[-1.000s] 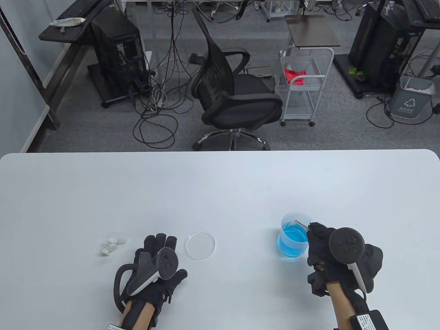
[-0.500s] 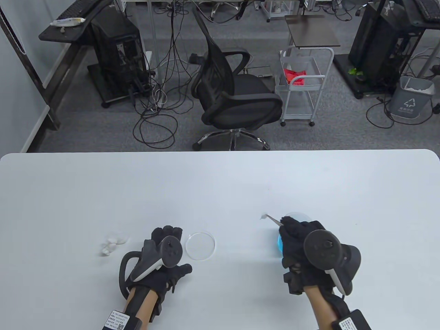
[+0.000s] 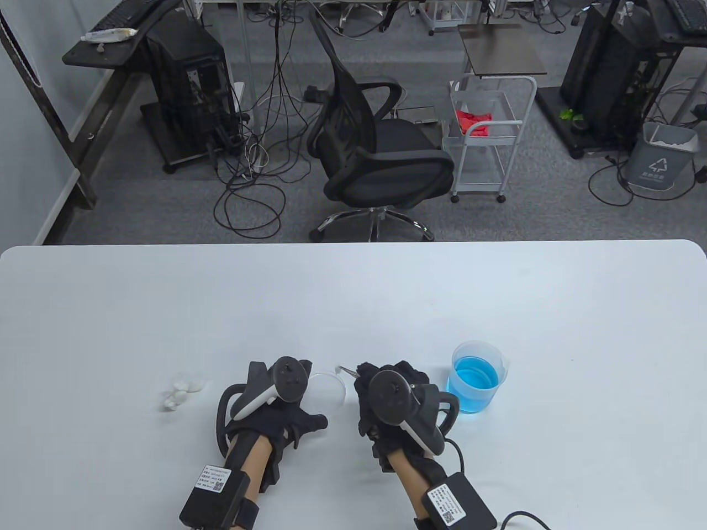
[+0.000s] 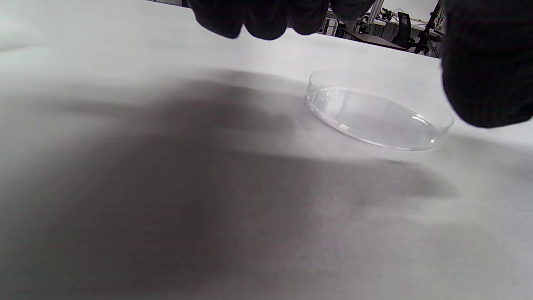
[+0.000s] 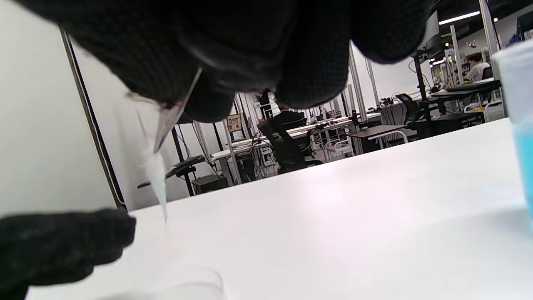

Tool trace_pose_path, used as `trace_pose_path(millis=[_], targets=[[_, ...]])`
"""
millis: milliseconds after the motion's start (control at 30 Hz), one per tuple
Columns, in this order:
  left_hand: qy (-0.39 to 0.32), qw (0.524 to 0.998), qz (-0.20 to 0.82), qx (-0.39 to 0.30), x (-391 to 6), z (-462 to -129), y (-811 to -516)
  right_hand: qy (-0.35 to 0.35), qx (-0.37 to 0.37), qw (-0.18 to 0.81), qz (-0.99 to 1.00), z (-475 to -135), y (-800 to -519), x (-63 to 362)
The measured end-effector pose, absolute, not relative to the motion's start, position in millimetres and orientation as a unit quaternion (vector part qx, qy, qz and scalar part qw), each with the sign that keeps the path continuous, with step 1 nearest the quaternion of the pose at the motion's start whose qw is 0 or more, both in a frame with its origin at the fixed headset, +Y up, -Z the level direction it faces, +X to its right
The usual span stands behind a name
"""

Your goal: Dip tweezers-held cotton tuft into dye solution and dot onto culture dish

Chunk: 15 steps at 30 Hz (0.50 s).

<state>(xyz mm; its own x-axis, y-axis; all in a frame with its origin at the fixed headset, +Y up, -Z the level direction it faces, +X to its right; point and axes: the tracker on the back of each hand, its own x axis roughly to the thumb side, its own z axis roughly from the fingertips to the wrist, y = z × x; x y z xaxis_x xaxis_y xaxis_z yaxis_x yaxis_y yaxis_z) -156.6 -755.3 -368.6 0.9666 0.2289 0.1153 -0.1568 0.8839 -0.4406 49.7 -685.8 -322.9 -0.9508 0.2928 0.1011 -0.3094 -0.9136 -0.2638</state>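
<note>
A clear, shallow culture dish (image 3: 330, 393) lies on the white table (image 3: 353, 298) between my hands; it also shows in the left wrist view (image 4: 377, 114). My left hand (image 3: 301, 409) sits at the dish's left side, its fingers (image 4: 266, 18) above the table and its thumb (image 4: 487, 66) beside the rim, gripping nothing. My right hand (image 3: 386, 378) pinches metal tweezers (image 3: 347, 370), whose tip points left over the dish's far edge. In the right wrist view the tweezers (image 5: 164, 125) slant down with a pale, blurred tuft at the tip. A beaker of blue dye (image 3: 476, 380) stands right of my right hand.
Several white cotton balls (image 3: 179, 391) lie on the table left of my left hand. The beaker's edge (image 5: 520, 125) is close on the right in the right wrist view. An office chair (image 3: 375, 149) and a cart stand beyond the table's far edge.
My right hand has lifted the tweezers out of the beaker and carried them left to the dish. My left hand has moved right, up to the dish's side.
</note>
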Motion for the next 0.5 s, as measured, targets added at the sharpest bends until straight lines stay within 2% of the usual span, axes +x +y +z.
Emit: trace_pose_path(millis=[200,500], targets=[[-0.095,0.962,0.098,-0.235,-152,-378,-762,-0.117,0.027,0.114,0.986,-332,-715,30],[-0.094,0.958,0.081,-0.258,-152,-388,-768,-0.106,0.028,0.058,0.992,-337,-730,16]])
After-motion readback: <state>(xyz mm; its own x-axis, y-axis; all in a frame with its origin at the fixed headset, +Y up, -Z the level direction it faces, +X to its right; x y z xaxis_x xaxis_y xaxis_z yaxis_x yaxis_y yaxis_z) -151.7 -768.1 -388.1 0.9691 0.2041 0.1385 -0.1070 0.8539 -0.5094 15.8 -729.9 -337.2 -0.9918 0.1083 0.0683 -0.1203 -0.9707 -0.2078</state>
